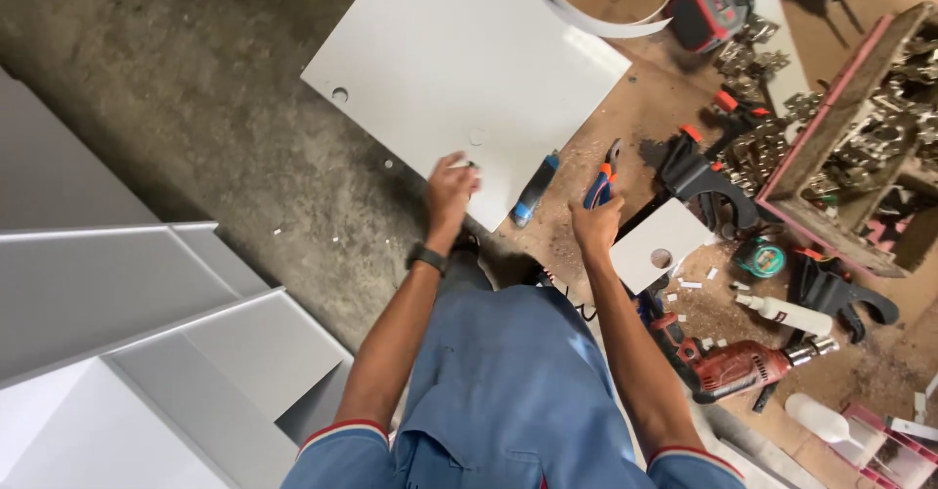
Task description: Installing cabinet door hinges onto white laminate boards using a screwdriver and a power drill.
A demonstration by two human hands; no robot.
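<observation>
Pliers (pixel 604 178) sit clamped in the right hand (pixel 596 223), fingers wrapped round the blue and orange handles, jaws pointing toward the far side just off the panel's right edge. The left hand (pixel 449 193) is curled shut on the near corner of the white panel (pixel 459 59), fingertips pinching something small there; what it is, I cannot tell. The pliers look light and rigid, the sleeved handles giving a sure hold low down, away from the pivot. The panel is a flat, stiff board with a smooth, glossy face that would probably slip under a bare palm, so an edge or corner is the better place to take it; it looks bulky rather than heavy, and its edges and face could chip or scratch. It lies at an angle across the left end of the workbench (pixel 645 108), overhanging the concrete floor, with a round hole near its left corner and a small mark nearer the hand. Between the hands lies a blue-handled tool (pixel 534 191). Right of the pliers rests a small white offcut (pixel 660 245) with a hole; nearer, a red drill (pixel 738 367) and a white glue bottle (pixel 782 310). More white boards (pixel 127 333) lean at near left.
</observation>
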